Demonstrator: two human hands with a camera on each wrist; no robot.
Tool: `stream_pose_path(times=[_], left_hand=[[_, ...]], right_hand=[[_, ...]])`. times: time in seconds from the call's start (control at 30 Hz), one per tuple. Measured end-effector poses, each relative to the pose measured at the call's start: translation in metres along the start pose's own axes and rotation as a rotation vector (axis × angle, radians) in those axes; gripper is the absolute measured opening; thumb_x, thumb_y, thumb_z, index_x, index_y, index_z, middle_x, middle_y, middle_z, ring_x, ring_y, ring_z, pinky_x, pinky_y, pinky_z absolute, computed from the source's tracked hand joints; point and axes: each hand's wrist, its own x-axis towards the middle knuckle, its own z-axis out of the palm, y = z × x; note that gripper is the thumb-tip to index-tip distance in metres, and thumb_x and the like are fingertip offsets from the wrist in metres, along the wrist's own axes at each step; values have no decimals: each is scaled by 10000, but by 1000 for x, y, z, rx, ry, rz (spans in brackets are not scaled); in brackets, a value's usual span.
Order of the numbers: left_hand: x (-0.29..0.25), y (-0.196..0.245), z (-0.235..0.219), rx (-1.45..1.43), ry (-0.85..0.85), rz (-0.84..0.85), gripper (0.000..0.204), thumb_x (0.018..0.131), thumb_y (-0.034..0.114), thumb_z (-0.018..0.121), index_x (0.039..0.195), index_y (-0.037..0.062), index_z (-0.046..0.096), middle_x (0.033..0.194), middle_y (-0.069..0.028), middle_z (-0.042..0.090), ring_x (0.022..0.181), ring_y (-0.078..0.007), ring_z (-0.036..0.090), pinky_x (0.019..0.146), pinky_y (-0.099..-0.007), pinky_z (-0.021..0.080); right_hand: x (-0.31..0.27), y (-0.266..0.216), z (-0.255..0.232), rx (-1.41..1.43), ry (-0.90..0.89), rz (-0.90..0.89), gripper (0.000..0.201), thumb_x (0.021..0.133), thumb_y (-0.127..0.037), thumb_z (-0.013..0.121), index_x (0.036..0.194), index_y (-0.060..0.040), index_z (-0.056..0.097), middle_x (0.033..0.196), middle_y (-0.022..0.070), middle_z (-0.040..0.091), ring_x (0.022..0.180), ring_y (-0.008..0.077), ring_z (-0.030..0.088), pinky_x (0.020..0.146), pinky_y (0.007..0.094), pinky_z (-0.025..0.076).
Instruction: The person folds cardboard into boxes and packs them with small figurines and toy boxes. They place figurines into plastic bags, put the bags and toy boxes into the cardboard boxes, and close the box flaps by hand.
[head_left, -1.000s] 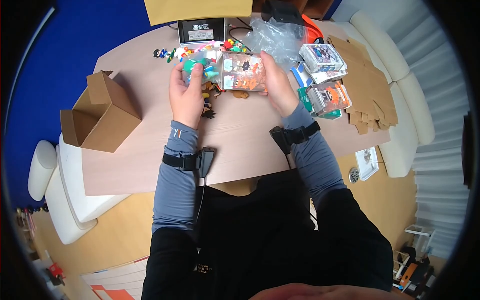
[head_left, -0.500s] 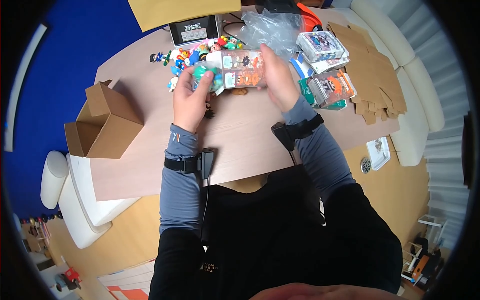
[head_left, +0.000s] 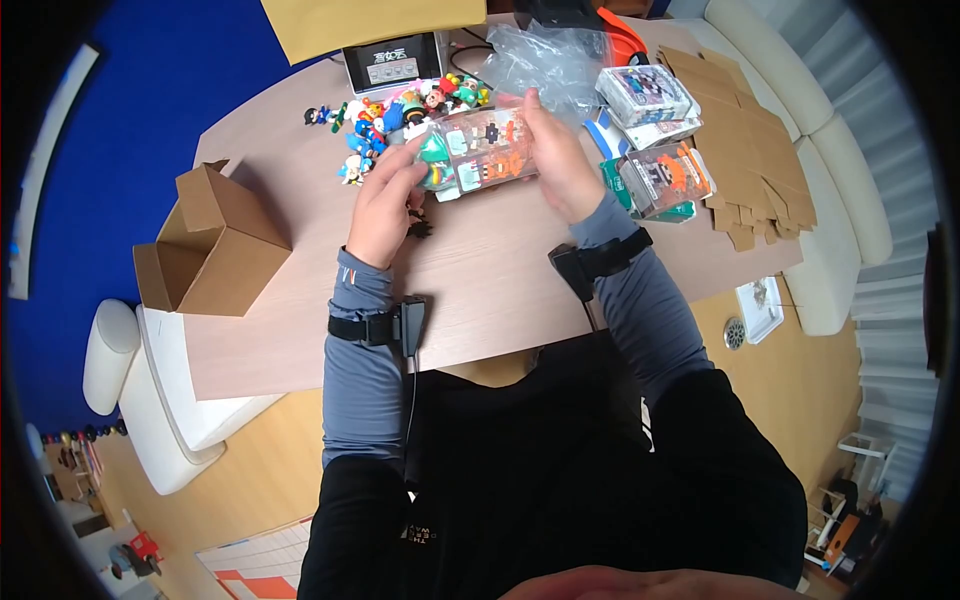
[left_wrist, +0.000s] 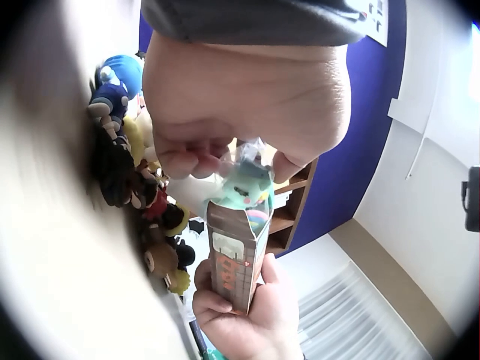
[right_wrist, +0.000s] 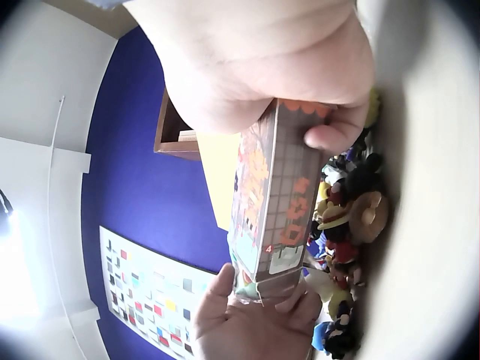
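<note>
My right hand (head_left: pixel 562 165) grips the far end of a small printed box (head_left: pixel 490 150) with clear windows and orange pictures. The box's open end points left, toward my left hand (head_left: pixel 380 205). There a green toy figure (left_wrist: pixel 244 187) in a clear plastic bag sits partly inside the opening. My left fingers and thumb hold the bagged figure by its outer end, close to the box's rim. In the right wrist view, the box's dark checked side (right_wrist: pixel 289 202) shows, with the left hand (right_wrist: pixel 259 326) around its open end.
Behind the hands lie several colourful toy figures (head_left: pixel 380 120) in a heap. An open cardboard box (head_left: pixel 235 250) stands at left. Crumpled clear plastic (head_left: pixel 545 65), stacked boxes (head_left: pixel 648 95), another windowed box (head_left: pixel 665 180) and flattened cardboard (head_left: pixel 745 150) are at right. A small screen (head_left: pixel 395 62) stands at the back.
The green bagged figure has gone from beside the box to partly inside its open end. My left hand has shifted its fingers over the figure, and the box now tilts slightly.
</note>
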Motion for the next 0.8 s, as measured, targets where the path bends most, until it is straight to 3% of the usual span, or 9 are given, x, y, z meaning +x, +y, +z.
stream_pose_path(times=[0.03,0.1,0.2,0.23,0.3,0.43,0.63,0.7,0.8], left_hand=[[1,0,0,0,1,1,389,1038,280,588,1308,10,658,1189,4,617,804,-84,564,717,-242,469],[4,-1,0,6,-156,34,348,1027,158,560,1310,-28,639,993,4,480,718,-73,471,617,-229,410],[5,-8,-3,123,-222,58,300,1021,130,584,1246,-56,655,996,2,541,747,-60,535,626,-215,435],[5,-9,-1,121,-220,56,300,1021,130,584,1246,-56,655,996,2,541,747,-60,535,626,-215,435],[6,-10,4,83,-3,8,269,1011,83,608,1239,-57,642,1015,-22,629,803,-68,611,677,-215,500],[8,-5,7,-77,21,69,302,998,51,635,1280,-52,609,1049,-70,693,874,-102,663,743,-244,559],[9,-11,9,-236,19,95,295,977,6,649,1264,-54,617,1087,-85,707,892,-121,671,731,-262,572],[9,-11,4,-101,56,60,224,963,-9,657,1183,-46,671,1090,-80,697,894,-96,659,721,-234,544],[7,-8,4,-56,165,45,178,936,-17,681,1111,-41,703,1031,-32,672,816,-63,608,684,-209,499]], right_hand=[[-2,-4,0,-1,-2,0,579,1089,-518,411,1348,-29,583,1124,70,683,987,116,663,852,280,545],[-5,-10,-3,140,-99,59,562,1121,-434,364,1438,4,519,1312,105,637,1207,161,605,1055,316,464],[-3,1,-4,58,-150,-45,533,1130,-396,350,1476,-14,485,1335,100,623,1207,163,607,1065,319,464],[-6,-3,1,57,-151,-42,533,1130,-396,350,1476,-14,485,1335,100,623,1207,163,607,1065,319,464],[-12,-15,10,38,-95,-49,512,1138,-364,330,1497,-21,454,1375,112,596,1243,169,589,1075,319,458],[-8,-12,5,-52,-98,-53,505,1138,-351,335,1518,-30,422,1393,114,584,1284,163,558,1072,309,460],[-13,-14,6,2,-200,-68,518,1128,-334,393,1549,-33,369,1369,93,596,1245,141,578,1033,297,487],[-16,-13,12,-235,-240,-78,528,1107,-301,475,1574,-93,345,1249,56,633,960,75,637,767,238,548],[-22,-13,21,-164,-277,39,568,1090,-259,519,1589,-88,306,1287,68,607,980,84,632,773,243,556]])
